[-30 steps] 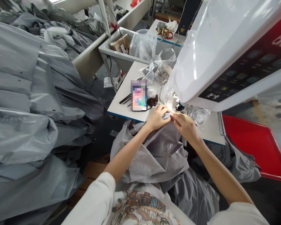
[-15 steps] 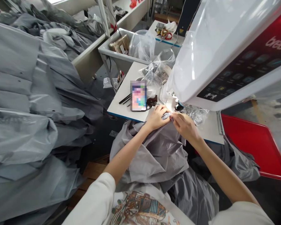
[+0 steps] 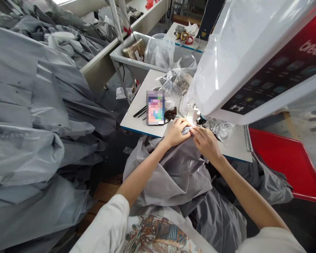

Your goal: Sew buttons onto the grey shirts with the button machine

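My left hand point(image 3: 176, 133) and my right hand point(image 3: 205, 143) meet at the front of a white sewing machine point(image 3: 252, 63), both pinching a small fold of grey fabric point(image 3: 186, 131) between their fingertips. The fold rises from a large heap of thin grey cloth point(image 3: 168, 175) lying across my lap. The machine's needle area point(image 3: 198, 117) sits just beyond my fingertips, partly hidden by the machine head. A crumpled clear plastic bag point(image 3: 221, 129) lies right of my right hand.
The white table point(image 3: 137, 112) holds a blurred phone point(image 3: 155, 107), dark scissors point(image 3: 171, 113) and a plastic bag point(image 3: 176, 82). A red tray point(image 3: 284, 165) lies to the right. Large piles of grey plastic-covered cloth point(image 3: 23, 105) fill the left, with a white bin point(image 3: 126, 63) behind.
Both hands stay almost in place on the fold, with the right hand shifted very slightly. The whole view has drifted a little.
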Demonstrator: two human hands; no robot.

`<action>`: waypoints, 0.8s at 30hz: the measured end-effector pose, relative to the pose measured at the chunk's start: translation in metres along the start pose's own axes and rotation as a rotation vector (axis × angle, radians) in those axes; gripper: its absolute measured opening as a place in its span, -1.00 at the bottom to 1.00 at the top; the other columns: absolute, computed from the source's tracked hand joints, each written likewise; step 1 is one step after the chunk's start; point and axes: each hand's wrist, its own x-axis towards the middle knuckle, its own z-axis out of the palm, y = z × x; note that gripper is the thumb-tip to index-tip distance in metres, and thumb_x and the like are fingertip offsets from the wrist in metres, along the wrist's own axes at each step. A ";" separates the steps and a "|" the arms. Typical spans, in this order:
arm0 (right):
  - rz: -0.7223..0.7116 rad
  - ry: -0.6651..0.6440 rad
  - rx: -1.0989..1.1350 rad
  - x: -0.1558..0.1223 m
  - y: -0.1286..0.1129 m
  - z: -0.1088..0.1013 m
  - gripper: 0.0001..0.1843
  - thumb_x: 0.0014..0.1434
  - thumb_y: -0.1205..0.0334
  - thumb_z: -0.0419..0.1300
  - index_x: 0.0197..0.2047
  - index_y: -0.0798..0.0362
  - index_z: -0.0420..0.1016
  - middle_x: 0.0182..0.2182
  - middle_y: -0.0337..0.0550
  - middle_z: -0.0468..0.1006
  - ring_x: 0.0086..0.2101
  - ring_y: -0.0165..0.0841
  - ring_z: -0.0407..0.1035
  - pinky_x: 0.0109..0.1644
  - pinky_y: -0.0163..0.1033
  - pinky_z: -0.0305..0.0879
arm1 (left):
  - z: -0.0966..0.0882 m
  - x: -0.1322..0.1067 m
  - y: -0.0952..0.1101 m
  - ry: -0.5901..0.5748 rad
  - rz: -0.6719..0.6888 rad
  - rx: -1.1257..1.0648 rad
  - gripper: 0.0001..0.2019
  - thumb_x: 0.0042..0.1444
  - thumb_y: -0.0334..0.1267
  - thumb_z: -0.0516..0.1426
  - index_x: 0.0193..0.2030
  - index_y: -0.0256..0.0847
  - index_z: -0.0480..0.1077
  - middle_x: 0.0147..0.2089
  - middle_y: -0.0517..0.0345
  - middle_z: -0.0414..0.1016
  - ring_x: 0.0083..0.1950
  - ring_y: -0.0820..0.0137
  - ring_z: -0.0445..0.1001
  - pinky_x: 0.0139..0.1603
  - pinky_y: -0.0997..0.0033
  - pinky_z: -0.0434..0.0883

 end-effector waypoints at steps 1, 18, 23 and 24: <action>0.019 0.018 0.011 0.000 -0.001 0.001 -0.63 0.29 0.36 -0.05 0.07 0.05 0.45 -0.04 0.02 0.53 -0.02 -0.19 0.39 0.08 -0.05 0.32 | 0.000 0.000 0.000 -0.001 -0.001 0.000 -0.83 0.10 -0.29 0.17 -0.13 -0.13 0.43 -0.04 0.10 0.40 0.04 0.31 0.34 0.14 0.30 0.31; 0.183 0.222 0.068 -0.021 -0.008 0.008 -0.62 0.28 0.34 -0.04 0.10 -0.06 0.40 0.02 -0.02 0.50 0.02 -0.19 0.38 0.07 -0.05 0.30 | -0.002 0.000 0.003 0.013 0.007 -0.035 -0.82 0.12 -0.21 0.19 -0.14 -0.17 0.44 -0.07 0.09 0.41 0.04 0.32 0.35 0.15 0.34 0.29; 0.599 0.298 0.398 -0.003 -0.008 0.026 -0.68 0.31 0.05 -0.07 -0.07 0.05 0.35 -0.15 0.01 0.52 -0.15 -0.22 0.42 -0.11 -0.12 0.34 | -0.001 0.000 0.001 0.013 0.023 -0.039 -0.81 0.11 -0.22 0.20 -0.14 -0.18 0.43 -0.07 0.09 0.41 0.02 0.32 0.35 0.13 0.34 0.30; 0.670 0.284 0.432 0.001 -0.008 0.029 -0.67 0.30 0.00 -0.07 -0.12 0.05 0.34 -0.20 -0.01 0.51 -0.20 -0.22 0.42 -0.15 -0.13 0.32 | -0.001 0.000 0.001 0.012 0.023 -0.035 -0.81 0.10 -0.23 0.20 -0.14 -0.18 0.43 -0.07 0.08 0.41 0.02 0.32 0.36 0.12 0.34 0.30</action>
